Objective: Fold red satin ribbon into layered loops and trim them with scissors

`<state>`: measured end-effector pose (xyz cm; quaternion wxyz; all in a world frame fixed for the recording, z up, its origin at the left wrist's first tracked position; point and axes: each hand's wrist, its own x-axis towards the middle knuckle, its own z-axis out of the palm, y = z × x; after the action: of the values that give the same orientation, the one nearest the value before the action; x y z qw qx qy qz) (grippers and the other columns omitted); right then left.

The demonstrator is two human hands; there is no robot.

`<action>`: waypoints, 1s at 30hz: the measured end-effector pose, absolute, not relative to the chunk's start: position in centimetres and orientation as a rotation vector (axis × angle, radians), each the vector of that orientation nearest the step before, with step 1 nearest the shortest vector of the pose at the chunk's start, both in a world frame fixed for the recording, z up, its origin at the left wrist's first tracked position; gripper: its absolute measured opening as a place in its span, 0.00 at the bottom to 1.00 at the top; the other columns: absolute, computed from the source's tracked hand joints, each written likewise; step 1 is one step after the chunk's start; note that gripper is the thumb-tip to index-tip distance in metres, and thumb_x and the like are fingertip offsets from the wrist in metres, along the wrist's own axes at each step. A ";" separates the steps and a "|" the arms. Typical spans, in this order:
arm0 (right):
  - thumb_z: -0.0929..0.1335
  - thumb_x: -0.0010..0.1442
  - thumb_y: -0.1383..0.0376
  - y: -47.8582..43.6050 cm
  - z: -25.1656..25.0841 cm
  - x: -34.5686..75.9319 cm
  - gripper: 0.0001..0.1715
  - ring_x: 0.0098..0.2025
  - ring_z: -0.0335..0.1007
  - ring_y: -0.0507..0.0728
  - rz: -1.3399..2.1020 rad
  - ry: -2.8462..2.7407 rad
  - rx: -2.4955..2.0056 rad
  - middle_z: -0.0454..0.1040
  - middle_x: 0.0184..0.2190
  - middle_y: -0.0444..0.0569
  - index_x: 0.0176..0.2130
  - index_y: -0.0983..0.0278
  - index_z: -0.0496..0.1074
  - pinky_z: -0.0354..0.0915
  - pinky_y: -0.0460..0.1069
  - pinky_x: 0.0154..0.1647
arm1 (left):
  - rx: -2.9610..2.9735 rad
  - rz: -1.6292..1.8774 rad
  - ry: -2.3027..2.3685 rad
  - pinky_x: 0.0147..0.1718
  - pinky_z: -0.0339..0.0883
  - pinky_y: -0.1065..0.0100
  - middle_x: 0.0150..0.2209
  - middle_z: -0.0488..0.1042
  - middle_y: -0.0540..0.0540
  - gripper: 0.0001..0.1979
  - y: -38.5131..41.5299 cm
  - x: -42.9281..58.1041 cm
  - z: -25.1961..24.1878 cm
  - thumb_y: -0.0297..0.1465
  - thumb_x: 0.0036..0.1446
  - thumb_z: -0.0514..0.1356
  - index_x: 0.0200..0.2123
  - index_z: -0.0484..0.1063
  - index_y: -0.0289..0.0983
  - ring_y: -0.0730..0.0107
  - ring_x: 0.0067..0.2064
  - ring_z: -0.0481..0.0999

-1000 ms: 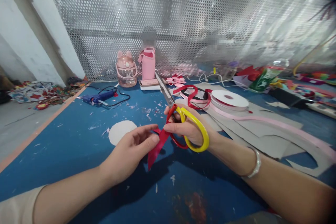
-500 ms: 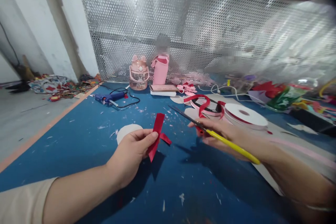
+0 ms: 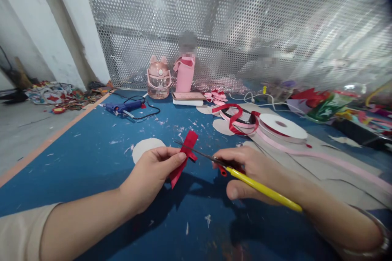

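My left hand point(image 3: 157, 173) pinches a folded strip of red ribbon point(image 3: 190, 140) between thumb and fingers. One pointed end hangs below the thumb and a short end sticks out to the right. My right hand point(image 3: 254, 167) grips scissors point(image 3: 254, 185) with a yellow handle and thin dark blades. Those blades point left and cross the red ribbon just above my left thumb. A small red piece point(image 3: 223, 171) shows under the right fingers; I cannot tell what it is. Partly behind my left hand lies a white paper disc point(image 3: 147, 147).
On the blue table point(image 3: 116, 220), a blue glue gun point(image 3: 122, 107) lies at back left. A pink bottle point(image 3: 158, 81), a pink pouch point(image 3: 185, 74) and a phone point(image 3: 188, 96) stand behind. Ribbon spools point(image 3: 283, 125) and cardboard point(image 3: 330, 167) lie on the right.
My right hand has brought the scissors leftward, so the blades now overlap the red ribbon. The left hand keeps its pinch on the ribbon. The view has shifted slightly.
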<state>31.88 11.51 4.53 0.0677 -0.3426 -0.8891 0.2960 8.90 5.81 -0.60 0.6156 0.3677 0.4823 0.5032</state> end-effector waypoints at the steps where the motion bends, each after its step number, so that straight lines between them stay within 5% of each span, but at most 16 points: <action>1: 0.66 0.48 0.33 11.4 4.7 31.7 0.38 0.27 0.51 0.52 0.901 -2.673 -1.036 0.63 0.25 0.42 0.36 0.64 0.72 0.50 0.46 0.25 | 0.853 1.157 1.121 0.18 0.54 0.77 0.19 0.70 0.53 0.12 5.8 8.9 -0.6 0.39 0.49 0.69 0.28 0.77 0.36 0.81 0.19 0.61; 22: 0.69 0.51 0.40 11.4 5.7 32.1 0.29 0.22 0.40 0.49 0.929 -2.672 -1.159 0.49 0.18 0.38 0.25 0.63 0.68 0.41 0.46 0.20 | 0.867 1.138 1.166 0.18 0.55 0.79 0.20 0.69 0.54 0.12 5.5 8.8 -0.6 0.39 0.53 0.66 0.30 0.74 0.36 0.83 0.19 0.61; 26: 0.66 0.54 0.39 11.5 6.1 32.2 0.31 0.22 0.43 0.49 1.222 -2.633 -1.075 0.51 0.19 0.39 0.25 0.63 0.67 0.44 0.46 0.20 | 0.948 1.180 1.148 0.16 0.53 0.78 0.21 0.69 0.56 0.12 5.5 8.8 -0.4 0.37 0.57 0.62 0.43 0.71 0.38 0.82 0.18 0.59; 30: 0.63 0.56 0.37 11.6 6.6 32.4 0.34 0.17 0.47 0.48 1.363 -2.547 -1.113 0.54 0.16 0.38 0.32 0.65 0.72 0.43 0.45 0.15 | 0.949 1.263 1.113 0.17 0.56 0.77 0.24 0.70 0.57 0.27 5.6 8.8 -0.4 0.37 0.57 0.63 0.59 0.62 0.45 0.80 0.20 0.61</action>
<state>32.43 11.57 6.60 0.0232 -0.3595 -0.8225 0.4401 8.76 5.58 -0.38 0.5683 0.4038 0.4740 0.5379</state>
